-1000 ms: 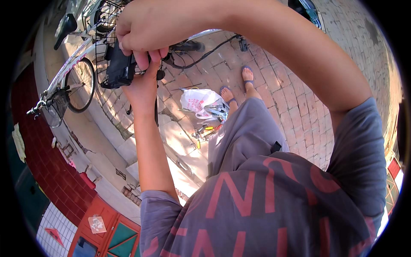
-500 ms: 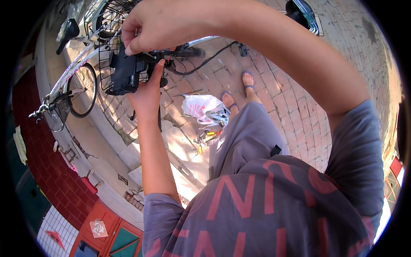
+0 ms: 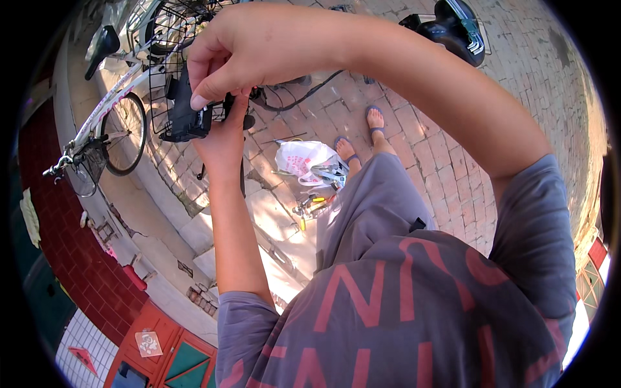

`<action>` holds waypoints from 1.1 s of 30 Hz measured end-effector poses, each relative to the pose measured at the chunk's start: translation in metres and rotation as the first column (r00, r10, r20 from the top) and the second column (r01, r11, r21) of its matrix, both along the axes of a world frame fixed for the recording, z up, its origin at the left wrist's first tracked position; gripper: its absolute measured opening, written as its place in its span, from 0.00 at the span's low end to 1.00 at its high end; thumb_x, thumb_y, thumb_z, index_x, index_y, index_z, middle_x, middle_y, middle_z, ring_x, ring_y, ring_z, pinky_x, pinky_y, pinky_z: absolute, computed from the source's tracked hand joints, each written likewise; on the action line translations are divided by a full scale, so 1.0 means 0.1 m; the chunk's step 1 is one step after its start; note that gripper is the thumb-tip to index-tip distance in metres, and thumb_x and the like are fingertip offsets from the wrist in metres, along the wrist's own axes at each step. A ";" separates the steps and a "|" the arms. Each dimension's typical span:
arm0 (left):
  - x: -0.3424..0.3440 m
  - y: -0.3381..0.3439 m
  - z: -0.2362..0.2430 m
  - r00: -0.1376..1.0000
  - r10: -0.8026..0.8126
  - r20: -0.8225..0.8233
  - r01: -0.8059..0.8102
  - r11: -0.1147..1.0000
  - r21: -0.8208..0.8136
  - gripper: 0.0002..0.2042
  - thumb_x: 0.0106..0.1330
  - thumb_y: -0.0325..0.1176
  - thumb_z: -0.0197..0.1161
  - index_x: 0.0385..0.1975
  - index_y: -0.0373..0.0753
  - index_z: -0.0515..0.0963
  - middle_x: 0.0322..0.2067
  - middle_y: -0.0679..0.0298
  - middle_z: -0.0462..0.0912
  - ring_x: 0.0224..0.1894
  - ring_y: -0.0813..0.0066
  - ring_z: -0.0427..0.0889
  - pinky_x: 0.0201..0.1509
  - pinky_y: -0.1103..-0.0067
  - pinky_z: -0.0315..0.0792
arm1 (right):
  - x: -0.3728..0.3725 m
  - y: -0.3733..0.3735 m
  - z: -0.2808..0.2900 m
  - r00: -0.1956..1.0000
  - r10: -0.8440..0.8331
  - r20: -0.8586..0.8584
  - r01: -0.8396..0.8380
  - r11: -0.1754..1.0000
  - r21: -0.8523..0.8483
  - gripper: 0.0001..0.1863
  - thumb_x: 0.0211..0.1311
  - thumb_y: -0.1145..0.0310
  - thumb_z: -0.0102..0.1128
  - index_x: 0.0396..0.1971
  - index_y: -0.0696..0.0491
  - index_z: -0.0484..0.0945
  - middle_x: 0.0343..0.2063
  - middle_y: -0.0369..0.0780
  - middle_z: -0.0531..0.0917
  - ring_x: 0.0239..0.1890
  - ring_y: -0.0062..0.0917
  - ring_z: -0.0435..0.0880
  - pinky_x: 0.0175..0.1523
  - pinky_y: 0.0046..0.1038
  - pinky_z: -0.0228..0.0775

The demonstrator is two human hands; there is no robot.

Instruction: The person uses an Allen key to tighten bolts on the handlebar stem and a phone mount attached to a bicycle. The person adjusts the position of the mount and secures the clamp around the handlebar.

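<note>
Here both hands are closed on a black boxy part [image 3: 186,116] at the wire basket [image 3: 169,39] of a white bicycle [image 3: 110,110]: the left hand [image 3: 223,139] grips it from below, the right hand [image 3: 249,48] pinches its top edge. Below, a white plastic bag [image 3: 301,158] and small tools [image 3: 310,204] lie on the brick pavement [image 3: 427,149]; farther off stands a dark scooter [image 3: 453,29].

Bag [image 3: 303,158] on paving [image 3: 427,136] (bicycle [image 3: 116,116] left, feet [image 3: 362,136] right).

I saw both hands, left [image 3: 223,139] and right [image 3: 249,48], pinching a black device [image 3: 187,116] beside the white bicycle [image 3: 110,110] above brick paving [image 3: 427,142].
</note>
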State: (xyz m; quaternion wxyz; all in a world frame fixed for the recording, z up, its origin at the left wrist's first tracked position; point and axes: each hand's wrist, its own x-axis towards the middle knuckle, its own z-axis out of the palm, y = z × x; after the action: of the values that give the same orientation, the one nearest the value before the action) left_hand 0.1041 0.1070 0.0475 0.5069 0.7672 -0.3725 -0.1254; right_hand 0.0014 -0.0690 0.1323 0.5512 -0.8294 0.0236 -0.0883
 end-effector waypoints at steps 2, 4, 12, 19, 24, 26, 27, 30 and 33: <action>0.00 0.00 0.01 1.000 -0.002 -0.018 0.002 1.000 0.014 0.26 0.58 0.32 0.79 0.53 0.32 0.75 0.47 0.61 0.82 0.48 0.73 0.80 0.54 0.73 0.74 | 0.03 0.00 -0.03 0.997 -0.019 0.080 0.030 0.990 -0.140 0.15 0.60 0.55 0.66 0.31 0.53 0.87 0.25 0.38 0.87 0.30 0.30 0.87 0.39 0.32 0.79; 0.01 -0.01 0.01 1.000 -0.009 -0.019 0.009 1.000 -0.010 0.25 0.57 0.31 0.79 0.52 0.32 0.76 0.46 0.61 0.82 0.48 0.73 0.80 0.54 0.73 0.74 | 0.09 0.04 -0.08 0.988 -0.055 0.147 0.082 0.979 -0.186 0.14 0.61 0.57 0.63 0.32 0.53 0.86 0.26 0.40 0.87 0.31 0.34 0.87 0.41 0.35 0.78; 0.01 0.01 0.04 0.986 0.041 -0.159 -0.021 0.992 0.126 0.29 0.58 0.34 0.79 0.57 0.32 0.74 0.53 0.59 0.82 0.54 0.74 0.79 0.56 0.75 0.73 | 0.25 0.08 -0.21 0.935 -0.249 0.253 0.292 0.944 -0.153 0.12 0.58 0.63 0.60 0.35 0.53 0.86 0.28 0.42 0.88 0.33 0.37 0.88 0.43 0.35 0.80; 0.02 -0.02 -0.02 0.999 0.006 -0.048 -0.007 1.000 -0.025 0.26 0.56 0.30 0.79 0.53 0.33 0.75 0.48 0.61 0.82 0.47 0.74 0.80 0.53 0.74 0.75 | 0.16 0.01 -0.10 0.984 -0.101 0.145 0.123 0.981 -0.152 0.12 0.60 0.56 0.65 0.31 0.49 0.89 0.24 0.39 0.87 0.31 0.35 0.87 0.40 0.34 0.78; 0.04 0.02 -0.04 0.998 0.037 0.051 -0.044 0.989 0.139 0.31 0.56 0.40 0.80 0.55 0.30 0.76 0.52 0.58 0.82 0.55 0.71 0.80 0.60 0.74 0.71 | 0.26 0.03 -0.04 0.982 -0.094 0.166 0.140 0.946 -0.294 0.13 0.61 0.56 0.65 0.32 0.49 0.89 0.25 0.41 0.87 0.31 0.38 0.87 0.39 0.37 0.77; 0.03 0.04 -0.04 0.991 0.069 0.117 -0.095 0.968 0.230 0.33 0.56 0.46 0.79 0.55 0.29 0.78 0.52 0.57 0.84 0.56 0.71 0.80 0.61 0.75 0.70 | 0.26 0.04 -0.03 0.980 -0.111 0.168 0.158 0.942 -0.298 0.13 0.62 0.57 0.63 0.32 0.50 0.89 0.25 0.42 0.86 0.31 0.39 0.86 0.39 0.39 0.77; 0.02 0.04 -0.06 0.987 0.089 0.136 -0.121 0.960 0.253 0.34 0.55 0.48 0.79 0.55 0.28 0.78 0.52 0.57 0.84 0.56 0.70 0.80 0.61 0.75 0.70 | 0.24 0.05 -0.03 0.981 -0.109 0.162 0.155 0.940 -0.304 0.12 0.63 0.57 0.63 0.32 0.50 0.88 0.25 0.42 0.86 0.31 0.39 0.86 0.40 0.39 0.77; 0.03 0.04 -0.11 0.985 0.094 0.142 -0.120 0.975 0.189 0.36 0.53 0.50 0.79 0.54 0.27 0.79 0.53 0.55 0.84 0.56 0.67 0.81 0.61 0.74 0.70 | 0.11 0.08 -0.04 0.979 -0.119 0.167 0.171 0.923 -0.344 0.12 0.65 0.60 0.59 0.34 0.51 0.87 0.25 0.43 0.86 0.32 0.40 0.87 0.40 0.40 0.77; 0.04 0.02 -0.12 0.977 0.098 0.189 -0.137 0.970 0.201 0.35 0.53 0.50 0.80 0.53 0.27 0.79 0.51 0.54 0.84 0.55 0.61 0.81 0.61 0.72 0.70 | 0.04 0.12 -0.01 0.965 -0.139 0.223 0.217 0.900 -0.377 0.11 0.69 0.62 0.58 0.38 0.53 0.82 0.21 0.42 0.84 0.28 0.37 0.85 0.37 0.38 0.75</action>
State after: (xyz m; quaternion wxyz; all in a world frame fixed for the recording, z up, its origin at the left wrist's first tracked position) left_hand 0.1084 0.1089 0.0356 0.3930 0.8460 -0.3543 -0.0653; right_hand 0.0058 -0.0569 0.1311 0.3601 -0.9061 0.0283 -0.2204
